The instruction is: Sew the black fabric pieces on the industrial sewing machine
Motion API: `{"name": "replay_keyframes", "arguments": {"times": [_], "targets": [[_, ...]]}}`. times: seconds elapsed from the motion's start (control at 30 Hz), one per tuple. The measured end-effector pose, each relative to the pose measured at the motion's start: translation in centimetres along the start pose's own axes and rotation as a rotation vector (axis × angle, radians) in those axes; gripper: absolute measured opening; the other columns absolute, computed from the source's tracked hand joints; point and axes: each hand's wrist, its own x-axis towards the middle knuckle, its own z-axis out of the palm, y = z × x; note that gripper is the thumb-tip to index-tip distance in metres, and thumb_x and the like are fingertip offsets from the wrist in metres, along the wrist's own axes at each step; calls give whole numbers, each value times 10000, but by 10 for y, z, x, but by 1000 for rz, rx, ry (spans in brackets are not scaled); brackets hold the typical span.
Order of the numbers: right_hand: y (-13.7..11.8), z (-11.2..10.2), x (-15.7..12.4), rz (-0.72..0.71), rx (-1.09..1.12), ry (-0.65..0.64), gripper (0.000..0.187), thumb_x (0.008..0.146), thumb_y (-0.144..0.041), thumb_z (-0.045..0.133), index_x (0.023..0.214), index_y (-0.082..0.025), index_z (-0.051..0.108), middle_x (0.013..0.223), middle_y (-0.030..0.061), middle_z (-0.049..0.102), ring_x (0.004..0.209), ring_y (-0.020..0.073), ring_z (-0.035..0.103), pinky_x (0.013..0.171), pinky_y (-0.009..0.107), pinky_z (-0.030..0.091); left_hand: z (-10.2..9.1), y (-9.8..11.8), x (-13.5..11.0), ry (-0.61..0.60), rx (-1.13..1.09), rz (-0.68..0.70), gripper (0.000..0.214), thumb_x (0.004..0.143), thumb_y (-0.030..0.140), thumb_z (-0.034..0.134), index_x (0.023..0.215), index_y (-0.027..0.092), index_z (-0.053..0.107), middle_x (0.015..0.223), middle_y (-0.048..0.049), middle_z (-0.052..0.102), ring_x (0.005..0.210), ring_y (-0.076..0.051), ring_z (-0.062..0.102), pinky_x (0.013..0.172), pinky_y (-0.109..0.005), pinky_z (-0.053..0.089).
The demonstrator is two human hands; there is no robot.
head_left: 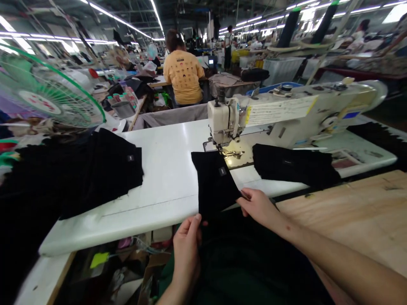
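A black fabric piece (211,186) with a small dark label lies over the table's front edge, its far end close to the needle of the sewing machine (222,120). My left hand (188,237) pinches the near left corner of this piece. With thumb and fingers, my right hand (256,205) grips its right edge. To the right, a folded stack of black fabric (295,163) with a similar label rests beside the machine bed. Another labelled pile of black fabric (117,165) lies on the left of the table.
The white sewing table (165,169) spans the front. A green fan (47,93) stands at the left. At right is a wooden board (359,216). Ahead, a person in a yellow shirt (183,76) sits facing away. Thread cones (289,27) stand behind the machine.
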Motion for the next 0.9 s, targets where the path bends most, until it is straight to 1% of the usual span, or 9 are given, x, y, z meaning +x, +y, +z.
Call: {"name": "replay_keyframes", "arguments": {"times": [0.1,0.17,0.27,0.43,0.53,0.63,0.73,0.8,0.9], "targets": [[-2,-4,-4,157,404,-182,132,743,-298,542,671,-188,537,560,-18,593,388,61,294,387,223,185,3,-2,-2,22,-14,5,488,622,609,753,662,135,644,456,115,237,439,-37,175,417,-170,130],[-4,-8,-5,198,530,-231,197,766,-349,534,683,-173,566,495,-28,547,354,53,210,363,232,111,2,-3,-3,13,-14,22,472,644,593,752,666,135,640,467,114,242,442,-36,181,419,-165,139],[-6,-12,-4,205,531,-206,307,830,-406,520,649,-163,566,439,-25,516,337,49,211,351,223,109,1,-4,-4,-7,-13,16,464,664,584,749,694,132,644,478,114,260,441,-35,190,423,-159,147],[-8,-11,-1,228,466,-166,183,844,-278,549,699,-167,534,557,9,646,333,28,266,348,189,140,-7,-4,1,-9,62,50,460,711,595,700,673,140,638,463,98,283,436,-54,211,413,-182,174],[-7,-11,1,223,429,-188,167,854,-239,537,709,-158,547,520,3,632,326,27,267,351,183,143,-12,6,0,50,264,317,421,774,558,664,641,167,587,506,72,335,465,-78,294,443,-203,253],[-6,-13,2,223,427,-198,165,858,-226,536,713,-151,557,496,2,623,322,25,258,351,181,134,-4,24,-4,132,601,803,250,846,405,650,738,198,561,617,49,428,537,-107,396,526,-233,349],[-7,-15,3,242,438,-211,176,867,-243,529,724,-149,571,483,-6,611,308,30,253,342,186,129,20,38,-6,-62,986,1191,126,870,283,646,962,208,605,847,-17,600,737,-168,549,670,-291,438],[-8,-16,2,249,448,-225,192,867,-261,531,714,-153,575,478,-14,600,300,34,252,332,195,127,39,40,-2,-215,1209,1308,194,866,230,648,1056,209,616,990,-55,642,895,-224,578,764,-349,452],[-9,-16,2,253,443,-254,258,879,-298,519,663,-163,563,431,-36,535,297,41,225,327,208,123,59,37,7,-275,1383,1362,115,879,179,620,992,196,637,982,-58,645,888,-235,563,747,-370,433]]}}
